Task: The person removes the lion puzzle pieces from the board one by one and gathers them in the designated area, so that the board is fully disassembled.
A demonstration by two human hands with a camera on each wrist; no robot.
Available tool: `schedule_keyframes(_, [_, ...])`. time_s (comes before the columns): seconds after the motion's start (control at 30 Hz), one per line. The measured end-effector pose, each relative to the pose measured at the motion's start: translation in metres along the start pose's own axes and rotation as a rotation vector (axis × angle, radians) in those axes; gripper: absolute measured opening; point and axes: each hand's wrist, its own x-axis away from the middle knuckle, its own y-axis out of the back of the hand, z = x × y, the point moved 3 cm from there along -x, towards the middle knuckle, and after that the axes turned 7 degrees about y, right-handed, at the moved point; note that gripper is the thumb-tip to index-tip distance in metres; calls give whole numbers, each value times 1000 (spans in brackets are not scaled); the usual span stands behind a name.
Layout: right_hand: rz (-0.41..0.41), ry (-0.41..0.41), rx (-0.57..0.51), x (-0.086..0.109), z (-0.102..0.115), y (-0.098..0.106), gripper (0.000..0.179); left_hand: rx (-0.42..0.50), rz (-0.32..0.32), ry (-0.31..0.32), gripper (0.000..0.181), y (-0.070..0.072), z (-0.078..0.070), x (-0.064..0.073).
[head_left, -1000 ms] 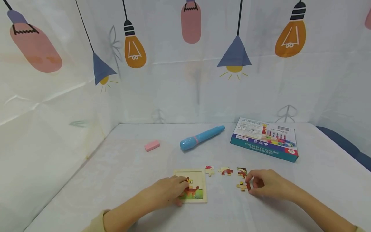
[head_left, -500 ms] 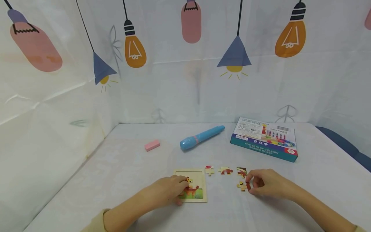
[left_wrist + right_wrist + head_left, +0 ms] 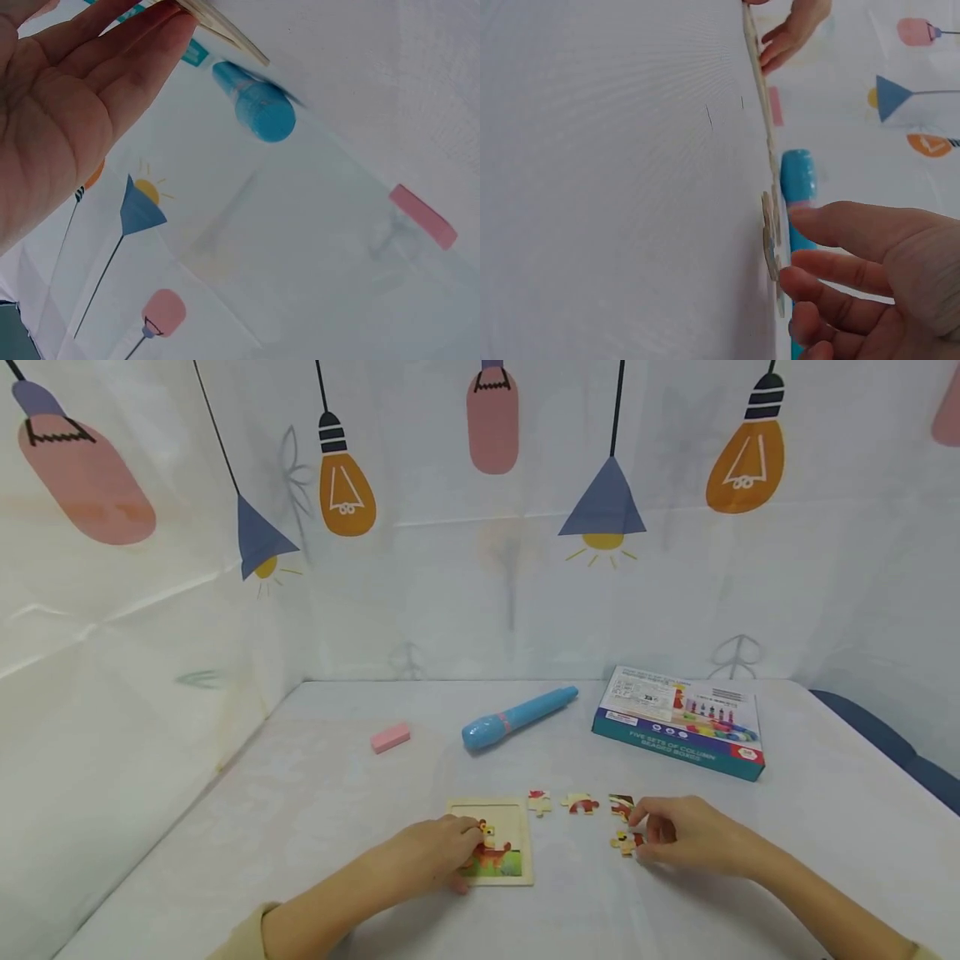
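Observation:
My left hand (image 3: 435,853) rests on a square wooden puzzle frame (image 3: 528,852), with fingers over its left part and thumb at its front edge. An orange animal picture (image 3: 491,857) fills the frame's lower part; my fingers hide some of it. In the left wrist view the fingers reach out nearly straight to the frame's rim (image 3: 236,34). Right of the frame, my right hand (image 3: 693,837) pinches a jigsaw piece (image 3: 622,842) at its right end between thumb and fingers. The right wrist view shows that piece (image 3: 768,238) edge-on at the fingertips.
Three more jigsaw pieces lie in a row: one by the frame (image 3: 539,802), a middle piece (image 3: 581,803) and a right piece (image 3: 620,806). Behind are a pink block (image 3: 391,737), a blue microphone-shaped toy (image 3: 517,719) and a flat box (image 3: 678,722).
The head view has shifted slightly. My right hand's fingers have edged a little left over the jigsaw piece. My left hand stays on the frame.

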Motion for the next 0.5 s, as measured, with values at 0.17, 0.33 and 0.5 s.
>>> schedule_keyframes(0.17, [-106, 66, 57, -5, 11, 5, 15, -50, -3, -7, 47, 2, -1, -4])
schedule_keyframes(0.33, [-230, 142, 101, -8, 25, 7, 10, -56, -21, -1, 44, 2, -1, -4])
schedule_keyframes(0.5, [-372, 205, 189, -10, 38, 3, 18, -43, -11, 7, 42, -1, -1, -3])
